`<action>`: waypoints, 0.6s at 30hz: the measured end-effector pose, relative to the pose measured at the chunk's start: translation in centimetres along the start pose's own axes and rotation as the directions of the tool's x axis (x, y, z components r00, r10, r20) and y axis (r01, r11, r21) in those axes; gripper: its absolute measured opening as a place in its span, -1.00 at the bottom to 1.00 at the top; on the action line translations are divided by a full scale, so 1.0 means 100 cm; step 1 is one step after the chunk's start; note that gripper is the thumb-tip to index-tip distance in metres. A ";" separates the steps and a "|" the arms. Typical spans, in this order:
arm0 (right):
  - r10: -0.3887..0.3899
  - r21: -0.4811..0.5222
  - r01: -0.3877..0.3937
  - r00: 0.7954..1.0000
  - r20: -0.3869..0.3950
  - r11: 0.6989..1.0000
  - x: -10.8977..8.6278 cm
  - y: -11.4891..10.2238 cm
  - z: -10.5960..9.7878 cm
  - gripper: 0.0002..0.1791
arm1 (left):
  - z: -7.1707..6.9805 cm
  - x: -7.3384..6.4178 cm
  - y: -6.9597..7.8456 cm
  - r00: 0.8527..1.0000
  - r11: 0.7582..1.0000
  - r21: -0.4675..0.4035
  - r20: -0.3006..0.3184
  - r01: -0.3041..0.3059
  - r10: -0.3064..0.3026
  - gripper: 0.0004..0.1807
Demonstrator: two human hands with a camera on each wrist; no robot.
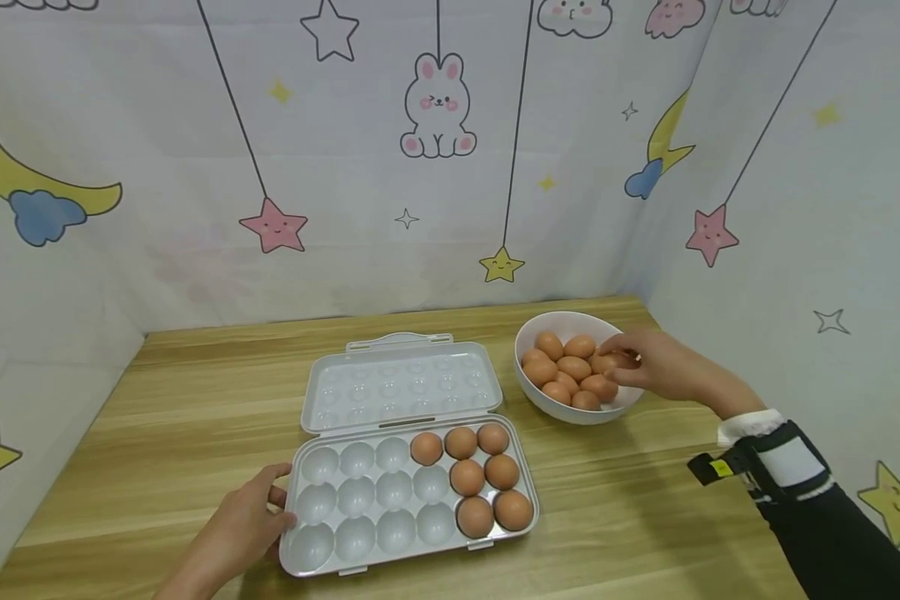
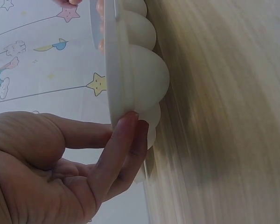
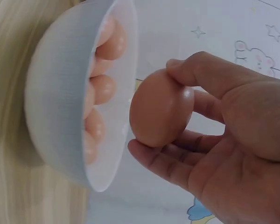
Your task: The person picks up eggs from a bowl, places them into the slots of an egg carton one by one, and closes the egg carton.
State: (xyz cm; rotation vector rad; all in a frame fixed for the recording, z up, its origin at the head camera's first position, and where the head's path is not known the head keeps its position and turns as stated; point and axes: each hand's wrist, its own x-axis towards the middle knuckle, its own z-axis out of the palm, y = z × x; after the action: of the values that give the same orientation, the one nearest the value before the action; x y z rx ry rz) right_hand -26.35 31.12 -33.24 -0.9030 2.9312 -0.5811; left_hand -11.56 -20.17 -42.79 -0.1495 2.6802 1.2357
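A white plastic egg carton (image 1: 357,496) lies with its lid folded back. Brown eggs fill its two right columns, and one more sits in the back row beside them; the other cups hold none. My left hand (image 1: 243,517) pinches the carton's left end, thumb at the rim and fingertips underneath, as the left wrist view shows. Over the right side of a white bowl (image 1: 547,407) is my right hand (image 1: 663,367). It holds a brown egg (image 3: 161,109) between thumb and fingers, lifted beyond the bowl's rim in the right wrist view.
Several brown eggs (image 1: 574,367) are heaped in the bowl, behind and right of the carton. The open lid (image 1: 401,387) extends toward the back of the wooden table (image 1: 217,392). A printed cloth (image 1: 345,167) hangs behind and along the sides.
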 end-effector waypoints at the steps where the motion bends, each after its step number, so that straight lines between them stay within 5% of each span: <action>1: -0.001 0.012 0.001 1.000 -0.011 1.000 -0.001 -0.003 -0.003 -0.67 | 0.000 0.000 0.000 1.000 1.000 -0.004 0.000 0.001 -0.001 -0.33; 9: 0.009 0.150 0.008 0.993 -0.114 0.989 -0.004 -0.029 -0.018 -0.55 | 0.000 0.000 0.000 1.000 1.000 -0.014 -0.001 0.000 0.000 -0.32; 18: -0.152 0.212 0.197 0.965 -0.213 0.957 -0.002 -0.070 -0.021 -0.60 | -0.001 -0.001 0.001 1.000 1.000 0.003 -0.001 -0.001 0.001 -0.33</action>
State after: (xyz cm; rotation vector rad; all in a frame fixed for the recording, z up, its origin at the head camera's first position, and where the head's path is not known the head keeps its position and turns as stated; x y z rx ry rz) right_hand -22.64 26.59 -28.80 -1.1426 2.8777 -1.0544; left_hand -11.47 -20.18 -42.62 -0.1485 2.6828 1.2317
